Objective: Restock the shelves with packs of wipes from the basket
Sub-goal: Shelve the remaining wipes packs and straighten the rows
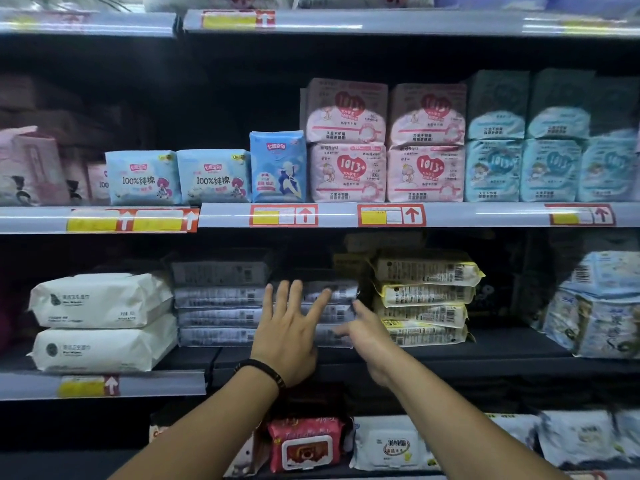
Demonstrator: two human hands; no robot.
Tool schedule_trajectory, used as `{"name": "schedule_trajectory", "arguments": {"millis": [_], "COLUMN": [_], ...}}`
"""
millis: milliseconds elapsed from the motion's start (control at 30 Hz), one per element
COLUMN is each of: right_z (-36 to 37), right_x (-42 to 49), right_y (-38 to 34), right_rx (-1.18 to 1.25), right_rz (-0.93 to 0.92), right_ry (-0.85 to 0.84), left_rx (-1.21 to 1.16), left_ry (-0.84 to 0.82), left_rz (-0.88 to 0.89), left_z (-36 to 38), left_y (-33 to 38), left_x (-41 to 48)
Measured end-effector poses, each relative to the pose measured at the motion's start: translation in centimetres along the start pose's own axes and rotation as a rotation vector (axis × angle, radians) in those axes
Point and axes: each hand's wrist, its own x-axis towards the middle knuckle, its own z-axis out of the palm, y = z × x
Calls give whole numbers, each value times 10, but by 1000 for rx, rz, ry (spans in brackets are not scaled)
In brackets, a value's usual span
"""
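Both hands square up the grey wipes stack [341,294] on the shelf [502,351]: the left hand [289,336] is spread flat on its front, the right hand [367,336] loosely extended at its end. Next, probably, another pack from the unseen basket.

The dark shelf [502,344] bears stacks of white packs [97,320], grey packs [218,306] and yellow packs [422,299].

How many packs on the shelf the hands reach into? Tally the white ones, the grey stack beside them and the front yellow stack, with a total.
White packs: 2
Grey packs, stack beside the white: 4
Yellow packs, front stack: 4
Total: 10
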Motion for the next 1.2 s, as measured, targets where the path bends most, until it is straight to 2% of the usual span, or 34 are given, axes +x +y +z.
{"name": "schedule_trajectory", "arguments": {"millis": [133, 300, 700, 900, 1067, 1133, 1200], "right_z": [-2, 8, -16, -63, -113, -136, -161], "right_x": [-6, -15, -19, -30, -34, -31, -21], "right_y": [10, 13, 11, 23, 31, 33, 38], "right_rx": [27, 10, -52, -14, -158, -242, -303], "right_rz": [-60, -81, -70, -127, -228, -244, -191], "right_ry": [152, 46, -134, 153, 416, 544, 631], "left_rx": [-7, 17, 123, 28, 45, 38, -17], "left_ry": [53, 156, -20, 129, 78, 133, 211], "left_rz": [37, 86, -20, -79, -175, -136, -11], "left_z": [8, 28, 23, 39, 38, 31, 24], "left_y": [11, 10, 26, 41, 42, 55, 79], "left_x": [2, 7, 22, 32, 31, 28, 24]}}
